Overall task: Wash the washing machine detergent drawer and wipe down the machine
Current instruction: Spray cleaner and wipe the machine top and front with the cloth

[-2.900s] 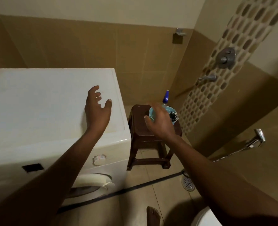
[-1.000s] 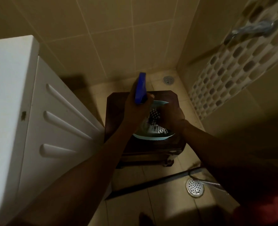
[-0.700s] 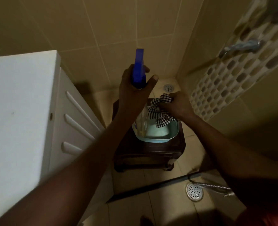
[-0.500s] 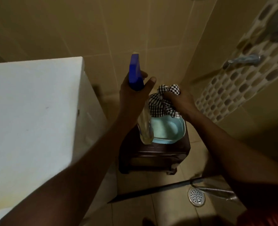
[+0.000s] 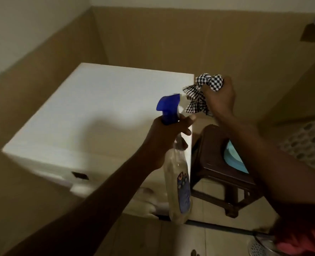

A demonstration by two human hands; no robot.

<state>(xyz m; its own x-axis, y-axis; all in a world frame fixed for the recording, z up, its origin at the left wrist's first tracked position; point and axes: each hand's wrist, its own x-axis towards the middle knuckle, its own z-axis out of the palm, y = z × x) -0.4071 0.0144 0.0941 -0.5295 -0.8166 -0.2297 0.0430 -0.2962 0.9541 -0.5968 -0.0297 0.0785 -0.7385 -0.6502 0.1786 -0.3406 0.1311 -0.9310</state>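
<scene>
While the left hand (image 5: 165, 137) wraps its fingers round a spray bottle (image 5: 177, 174) by the washer (image 5: 101, 115), the right hand (image 5: 220, 97) squeezes a checked cloth (image 5: 199, 95). Its blue label is too blurry to read.

One camera only, worn on the person's head, looks forward and steeply down from standing height. It faces the tiled corner, close above the washing machine (image 5: 97, 115), with the stool (image 5: 215, 163) to its right.
</scene>
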